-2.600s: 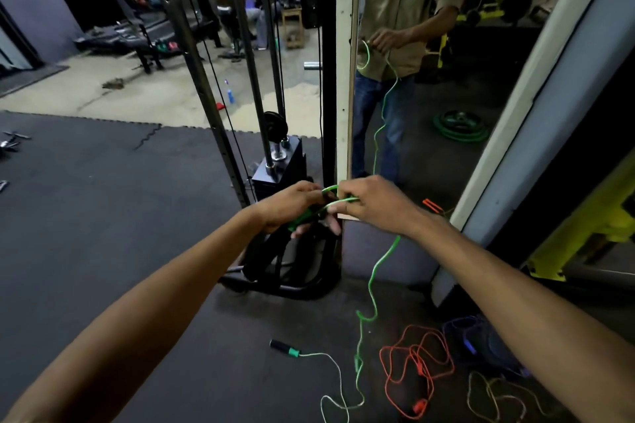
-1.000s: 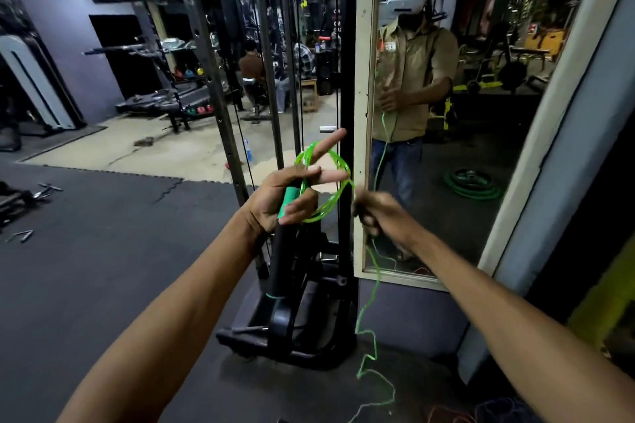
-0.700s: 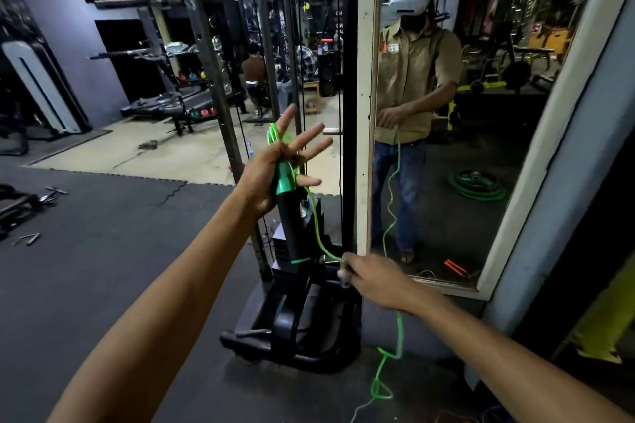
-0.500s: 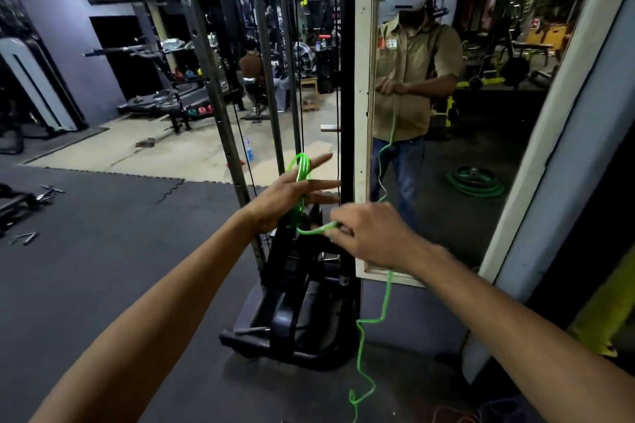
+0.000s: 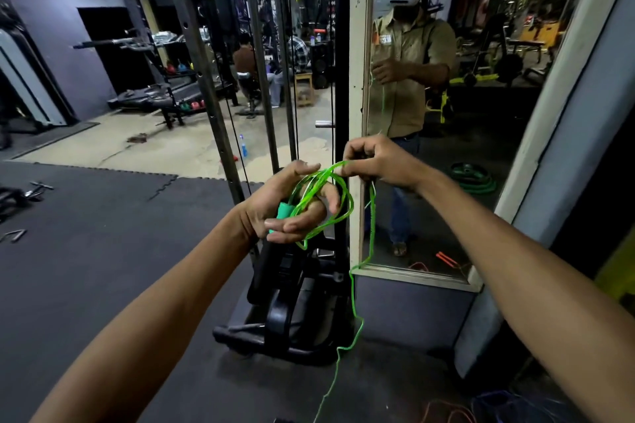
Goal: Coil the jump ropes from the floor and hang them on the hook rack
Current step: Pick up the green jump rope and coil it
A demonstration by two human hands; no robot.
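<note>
A green jump rope (image 5: 347, 213) is partly wound in loops around my left hand (image 5: 285, 206), which grips its black and green handle (image 5: 280, 216) at chest height. My right hand (image 5: 378, 161) pinches the cord just above and to the right of those loops. From there the loose cord hangs down to the floor at the bottom middle. An orange rope (image 5: 446, 414) and a blue rope (image 5: 498, 405) lie on the floor at the bottom right. No hook rack is in view.
A black cable machine base (image 5: 288, 330) and its steel uprights (image 5: 206, 79) stand right in front of me. A framed wall mirror (image 5: 429, 113) beside it reflects me. Dark rubber mats (image 5: 86, 268) cover the floor to the left; people sit far behind.
My right hand rose from below the left hand to above it, laying another loop over my left fingers. Less cord hangs to the floor than a second ago.
</note>
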